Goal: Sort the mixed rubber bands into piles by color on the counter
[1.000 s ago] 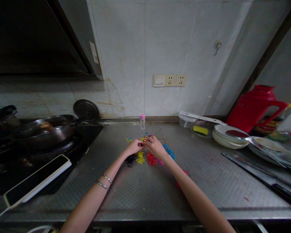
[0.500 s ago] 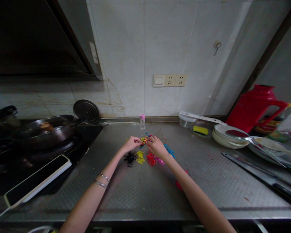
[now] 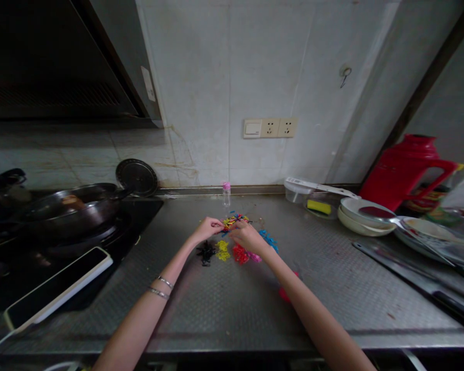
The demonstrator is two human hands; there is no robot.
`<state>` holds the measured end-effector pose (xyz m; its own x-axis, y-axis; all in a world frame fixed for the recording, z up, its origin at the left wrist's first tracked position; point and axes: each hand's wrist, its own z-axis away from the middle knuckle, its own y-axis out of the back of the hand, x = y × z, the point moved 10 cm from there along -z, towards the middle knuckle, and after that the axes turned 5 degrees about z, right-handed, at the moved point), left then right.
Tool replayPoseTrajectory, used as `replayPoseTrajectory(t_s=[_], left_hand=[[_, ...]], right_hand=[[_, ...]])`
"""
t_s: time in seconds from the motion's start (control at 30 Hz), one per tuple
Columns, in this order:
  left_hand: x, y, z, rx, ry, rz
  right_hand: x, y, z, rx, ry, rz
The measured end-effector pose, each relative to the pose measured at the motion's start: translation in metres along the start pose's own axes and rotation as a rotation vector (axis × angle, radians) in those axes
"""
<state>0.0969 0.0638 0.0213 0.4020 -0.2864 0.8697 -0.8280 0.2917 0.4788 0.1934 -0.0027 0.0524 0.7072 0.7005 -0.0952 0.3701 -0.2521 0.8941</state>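
My left hand (image 3: pixel 206 230) is at the left edge of a mixed pile of small coloured pieces (image 3: pixel 237 220), its thumb and fingertips pinched together. From the right, my right hand (image 3: pixel 248 238) reaches over the pile's front, fingers bent and close together; what they hold is too small to make out. Nearer me lie separate heaps: black pieces (image 3: pixel 206 252), yellow pieces (image 3: pixel 223 251), red pieces (image 3: pixel 240 254) and pink pieces (image 3: pixel 255 257), the last partly under my right wrist. Blue pieces (image 3: pixel 269 239) lie right of that hand.
Behind the pile stands a small clear bottle with a pink cap (image 3: pixel 226 194). A red-pink object (image 3: pixel 284 294) is partly hidden by my right forearm. Left are a phone (image 3: pixel 58 288) and a pan (image 3: pixel 69 211); right, a sponge (image 3: pixel 318 207), bowls (image 3: pixel 365 221) and a red thermos (image 3: pixel 400 172).
My right hand has shifted slightly left and toward me, so more of the mixed pile shows. My left hand stays nearly still, still pinched.
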Motion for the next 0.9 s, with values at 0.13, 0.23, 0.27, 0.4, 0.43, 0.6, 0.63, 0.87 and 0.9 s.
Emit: replayPoseTrajectory(t_s=[0.13,0.23,0.27,0.4,0.43,0.6,0.63,0.87,0.9], left_hand=[[0.012,-0.013,0.002,-0.007,-0.04,-0.073],[0.023,-0.031,0.005,-0.042,-0.096,-0.144],[0.026,-0.037,0.006,-0.058,-0.113,-0.176],[0.031,-0.058,0.012,-0.11,-0.14,-0.318],[0.03,-0.061,0.013,-0.119,-0.139,-0.343],[0.024,-0.062,0.014,-0.135,-0.107,-0.405],[0.022,-0.062,0.014,-0.132,-0.096,-0.413],[0.02,-0.049,0.011,-0.041,-0.074,-0.42],[0.021,-0.046,0.01,-0.024,-0.085,-0.405]], right_hand=[[0.04,0.013,0.008,0.055,-0.155,0.048],[0.063,0.017,0.017,0.06,-0.235,0.065],[0.069,0.017,0.02,0.055,-0.253,0.065],[0.081,0.013,0.027,0.031,-0.293,0.053],[0.082,0.012,0.028,0.027,-0.299,0.051],[0.083,0.005,0.029,0.002,-0.303,0.062],[0.082,0.003,0.028,-0.004,-0.298,0.068],[0.072,-0.01,0.026,-0.038,-0.229,0.08],[0.071,-0.011,0.025,-0.039,-0.226,0.076]])
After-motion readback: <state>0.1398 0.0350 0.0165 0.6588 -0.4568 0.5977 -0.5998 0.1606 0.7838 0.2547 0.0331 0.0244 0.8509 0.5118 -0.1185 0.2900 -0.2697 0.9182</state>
